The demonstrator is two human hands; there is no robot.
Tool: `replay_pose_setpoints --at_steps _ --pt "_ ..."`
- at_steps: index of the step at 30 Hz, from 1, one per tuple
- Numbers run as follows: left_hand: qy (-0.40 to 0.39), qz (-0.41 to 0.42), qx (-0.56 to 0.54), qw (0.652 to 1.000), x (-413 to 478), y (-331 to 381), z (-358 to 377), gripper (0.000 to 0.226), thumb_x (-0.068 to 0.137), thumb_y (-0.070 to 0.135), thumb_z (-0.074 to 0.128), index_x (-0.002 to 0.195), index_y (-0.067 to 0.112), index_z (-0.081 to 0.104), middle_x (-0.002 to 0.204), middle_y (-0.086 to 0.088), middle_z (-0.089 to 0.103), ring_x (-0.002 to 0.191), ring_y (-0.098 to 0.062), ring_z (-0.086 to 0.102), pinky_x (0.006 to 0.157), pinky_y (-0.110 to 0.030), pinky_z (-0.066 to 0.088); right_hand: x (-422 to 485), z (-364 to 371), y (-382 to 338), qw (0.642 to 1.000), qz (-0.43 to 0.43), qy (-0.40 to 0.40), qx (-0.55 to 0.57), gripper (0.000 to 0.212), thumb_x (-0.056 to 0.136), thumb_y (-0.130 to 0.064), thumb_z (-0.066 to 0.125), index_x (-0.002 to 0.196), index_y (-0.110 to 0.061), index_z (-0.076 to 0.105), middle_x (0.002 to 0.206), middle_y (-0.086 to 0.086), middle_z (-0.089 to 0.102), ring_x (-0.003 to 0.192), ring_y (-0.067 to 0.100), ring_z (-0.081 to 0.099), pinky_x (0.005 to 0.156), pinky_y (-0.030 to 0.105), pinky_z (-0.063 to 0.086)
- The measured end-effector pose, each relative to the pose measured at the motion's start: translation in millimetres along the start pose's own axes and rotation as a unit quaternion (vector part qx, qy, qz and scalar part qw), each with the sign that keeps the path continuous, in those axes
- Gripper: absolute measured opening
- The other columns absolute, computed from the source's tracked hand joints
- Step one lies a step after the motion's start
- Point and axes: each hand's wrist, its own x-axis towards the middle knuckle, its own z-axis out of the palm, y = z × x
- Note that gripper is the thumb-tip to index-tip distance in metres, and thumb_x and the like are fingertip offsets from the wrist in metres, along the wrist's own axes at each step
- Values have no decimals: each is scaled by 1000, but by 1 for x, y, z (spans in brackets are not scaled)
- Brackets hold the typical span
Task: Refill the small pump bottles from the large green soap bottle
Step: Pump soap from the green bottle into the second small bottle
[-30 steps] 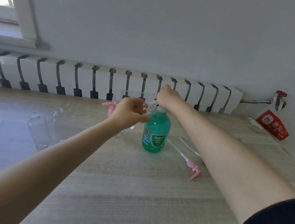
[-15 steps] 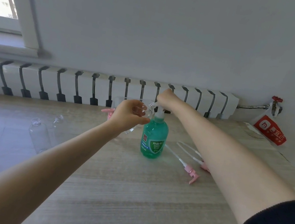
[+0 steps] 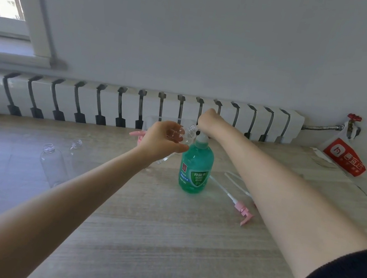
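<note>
Small bottle (image 3: 188, 134): light, slippery (judged); gripped mid-body by left hand (image 3: 162, 140).
Pump (image 3: 201, 139): under right hand (image 3: 207, 119), fingers hidden.

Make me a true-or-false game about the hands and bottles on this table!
1. The large green plastic soap bottle stands upright on the pale wooden table. True.
2. The left hand holds a small clear plastic bottle. True.
3. The right hand lies flat on the table. False: it is raised over the green bottle's white pump top.
4. The clear uncapped bottle at the left wears a pink pump. False: its neck is open; a pink plastic pump lies on the table.
</note>
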Motion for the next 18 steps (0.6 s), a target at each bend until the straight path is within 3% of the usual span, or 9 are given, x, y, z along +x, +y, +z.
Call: replay_pose_setpoints --at_steps 1,3,10,13,16,18 --pt "0 -1 1 1000 0 -1 1 47 74 8 77 118 5 60 97 -3 65 92 -18 64 90 -38 54 0 1 -2 1000 10 -3 7 30 96 -6 34 122 6 40 70 7 27 61 17 31 48 26 24" --pt "1 -2 2 1000 -1 -2 2 47 74 9 78 117 5 60 95 -2 65 90 -16 64 88 -36 55 3 4 -1 1000 16 -9 2 43 96 -9 35 136 5 31 71 8 28 70 20 37 49 26 25" --pt "-2 -4 -1 1000 -2 -5 5 41 75 10 77 112 8 60 94 -1 65 89 -15 64 83 -30 55 9 8 3 1000 21 15 7 48 96 -15 38 140 -1 29 124 19 49 97 25 47 74 33 38" --pt "-4 -4 -4 1000 -3 -5 5 38 75 10 77 109 10 60 94 -2 64 89 -15 64 82 -30 55 5 8 3 1000 20 10 12 47 97 -17 38 140 -1 29 116 17 49 96 24 48 67 31 39" --pt "-2 -4 -6 1000 -3 -4 4 37 75 10 77 107 11 59 96 -4 65 89 -15 64 79 -28 55 1 4 2 999 23 25 35 49 97 -17 37 143 -2 26 121 17 50 107 27 53 78 33 44" --pt "0 -5 -13 1000 -2 -2 5 38 76 11 77 109 10 60 96 -4 65 89 -16 64 80 -28 55 -2 0 1 998 15 18 63 46 97 -13 33 140 2 32 103 16 50 97 26 49 73 33 44"
